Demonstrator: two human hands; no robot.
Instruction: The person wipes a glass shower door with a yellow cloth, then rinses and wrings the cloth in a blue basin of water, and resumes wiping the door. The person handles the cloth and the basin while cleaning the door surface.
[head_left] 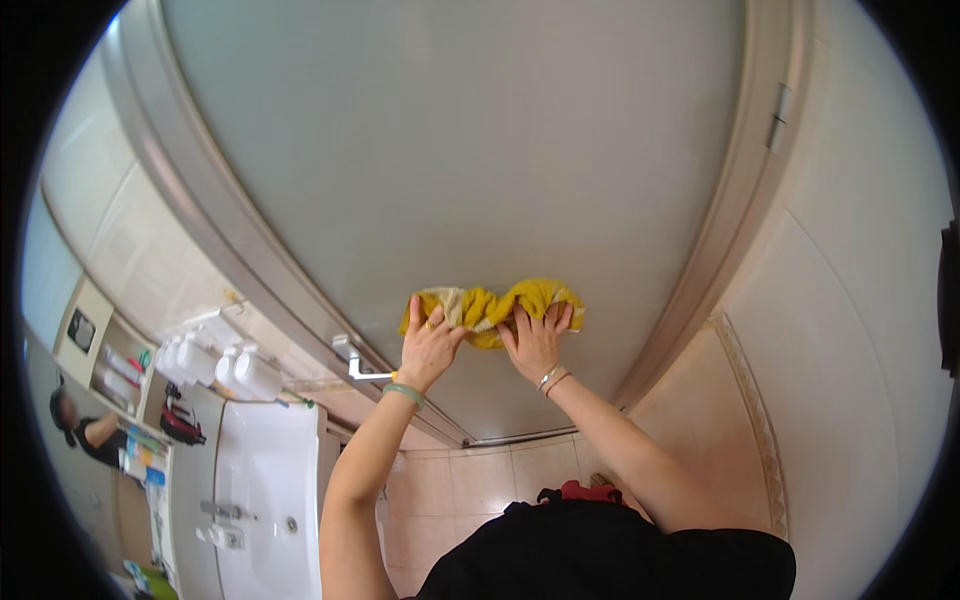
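Observation:
A crumpled yellow towel [483,305] with pale patches is bunched against the frosted glass door [460,150]. My left hand [428,352] presses the towel's left end, its fingers curled into the folds. A green bangle circles that wrist. On the right end, my right hand [535,350] grips the cloth with bent fingers, and thin bracelets sit on its wrist. Both arms reach up from below, side by side. Just left of my left wrist is the metal door handle [362,372].
A metal frame [690,240] borders the door, with a hinge [778,118] at upper right. At lower left stands a white washbasin [262,470] with a tap [222,510]. White bottles [250,374] hang above it, beside a mirror cabinet. Beige tiles [480,482] cover the floor.

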